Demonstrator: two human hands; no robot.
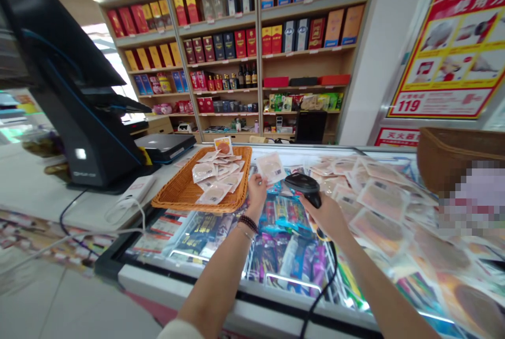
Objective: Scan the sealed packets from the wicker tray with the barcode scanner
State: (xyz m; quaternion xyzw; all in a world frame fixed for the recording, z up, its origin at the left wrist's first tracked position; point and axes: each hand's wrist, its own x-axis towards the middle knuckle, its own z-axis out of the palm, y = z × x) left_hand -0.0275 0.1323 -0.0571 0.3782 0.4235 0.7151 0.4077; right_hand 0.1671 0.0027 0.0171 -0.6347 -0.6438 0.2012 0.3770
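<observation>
My left hand [257, 191] pinches the lower left edge of a flat, pale sealed packet [271, 167], whose barcode faces me. In my right hand [325, 212] is a black barcode scanner [303, 183], its head turned toward that packet from the right. The scanner's cord [329, 281] runs down toward the front edge. To the left of my left hand, a wicker basket [173, 191] holds a pile of similar packets [216, 173]. More loose packets [382, 199] lie spread over the glass on the right.
Under the glass top of the freezer [177, 281] are colourful wrapped goods. A black checkout terminal [79, 102] and a flat scale [165, 144] stand at left. A brown basket [437, 162] sits at the right. Shelves [221, 23] of boxes line the back wall.
</observation>
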